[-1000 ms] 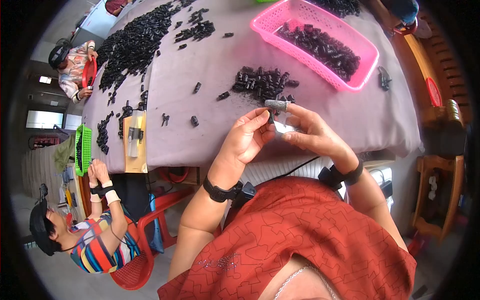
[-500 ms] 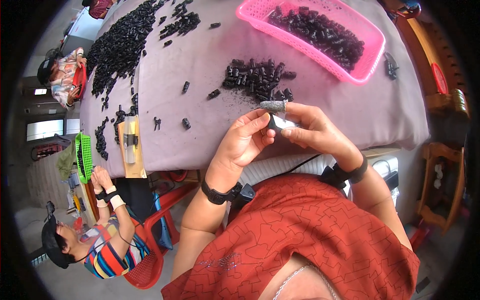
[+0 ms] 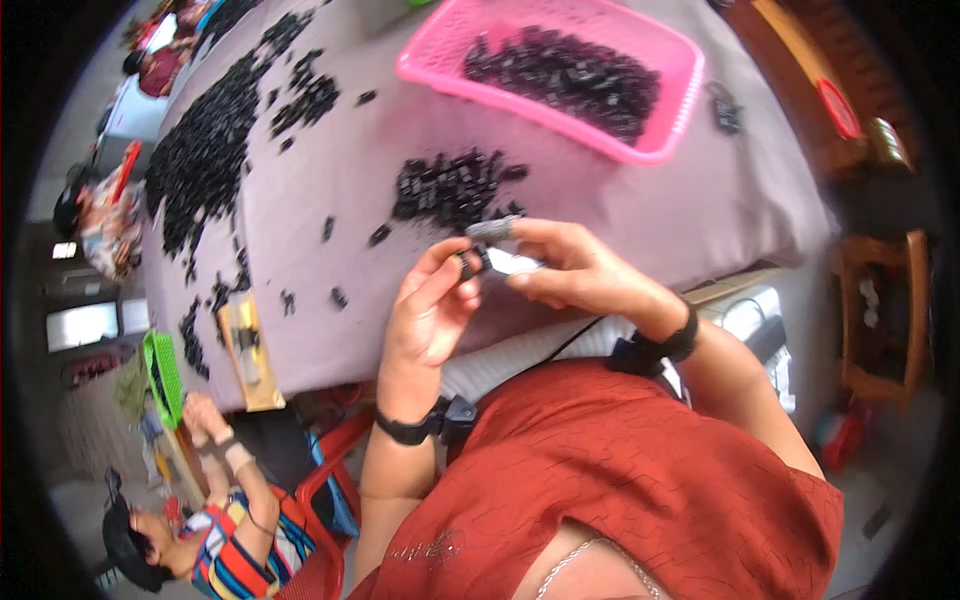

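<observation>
Blurred by motion, much of the frame is soft, so small details are hard to read. Near the centre, the left hand (image 3: 428, 310) pinches a small black part (image 3: 470, 263) between thumb and fingertips, just above the near edge of the table. The right hand (image 3: 570, 265) meets it from the right, its fingers closed on a thin pale blade-like tool (image 3: 515, 262) whose tip sits against the part; what the tool really is cannot be made out. A grey finger cover (image 3: 490, 229) caps the right forefinger. Both wrists carry dark bands with small black units, and a thin black cable runs from the right one down behind the red shirt.

Just above the hands lies a loose pile of black parts (image 3: 450, 185) on the mauve tablecloth (image 3: 340, 190). Toward the top of the frame a pink basket (image 3: 680, 90) holds more such parts; its upper rim is cut off by the frame edge. A long scatter of black parts (image 3: 205, 160) stretches along the upper left, dissolving into blur. At the left edge of the cloth a tan card with a clear packet (image 3: 243, 345) lies flat.

In the lower left another person in a striped shirt (image 3: 235, 555) sits on a red chair, hands raised near a green basket (image 3: 160, 375); what those hands hold is hidden. A further person at the far left is too smeared to describe.
</observation>
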Action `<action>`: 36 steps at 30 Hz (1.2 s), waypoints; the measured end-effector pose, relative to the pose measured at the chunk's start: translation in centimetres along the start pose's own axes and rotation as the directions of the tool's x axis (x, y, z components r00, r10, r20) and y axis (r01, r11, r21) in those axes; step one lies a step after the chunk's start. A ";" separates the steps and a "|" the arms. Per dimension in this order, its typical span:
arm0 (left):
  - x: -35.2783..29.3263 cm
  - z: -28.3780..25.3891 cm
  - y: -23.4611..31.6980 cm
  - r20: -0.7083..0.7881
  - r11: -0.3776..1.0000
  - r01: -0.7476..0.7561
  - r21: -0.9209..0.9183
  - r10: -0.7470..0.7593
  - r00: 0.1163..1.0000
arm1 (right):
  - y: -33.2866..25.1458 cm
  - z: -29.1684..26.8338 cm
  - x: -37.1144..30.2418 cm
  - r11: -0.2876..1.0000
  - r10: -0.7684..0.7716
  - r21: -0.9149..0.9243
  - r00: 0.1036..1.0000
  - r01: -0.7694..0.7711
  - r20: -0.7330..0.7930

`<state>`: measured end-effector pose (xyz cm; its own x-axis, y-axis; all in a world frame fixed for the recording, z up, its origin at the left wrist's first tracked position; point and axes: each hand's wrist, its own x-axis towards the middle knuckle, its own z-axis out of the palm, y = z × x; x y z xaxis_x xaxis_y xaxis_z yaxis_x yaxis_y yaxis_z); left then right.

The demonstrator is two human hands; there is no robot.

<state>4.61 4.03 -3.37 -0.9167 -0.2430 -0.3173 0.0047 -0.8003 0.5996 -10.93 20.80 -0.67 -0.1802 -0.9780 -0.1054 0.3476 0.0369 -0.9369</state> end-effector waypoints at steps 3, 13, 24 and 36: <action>-0.3 0.4 0.0 -0.040 1.000 -0.006 0.007 0.006 0.999 | 0.4 -0.1 -0.2 0.999 -0.045 0.007 0.999 0.045 0.014; 0.2 2.4 0.4 -0.116 1.000 0.009 0.019 -0.007 0.993 | 0.2 0.1 -0.6 0.995 -0.045 -0.087 0.998 0.048 0.042; 0.8 2.4 -0.8 -0.035 0.998 -0.031 0.055 0.033 0.999 | -0.5 1.1 -0.6 0.995 -0.039 -0.091 0.998 0.043 0.047; 0.2 1.7 -0.5 -0.011 0.999 -0.002 0.048 0.002 1.000 | -0.3 1.1 -0.5 0.996 0.006 -0.086 0.998 -0.001 0.054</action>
<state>3.72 5.31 -2.54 -0.9121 -0.2509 -0.3243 -0.0129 -0.7730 0.6343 -9.97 21.06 0.06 -0.1278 -0.9875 -0.0926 0.2676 0.0556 -0.9619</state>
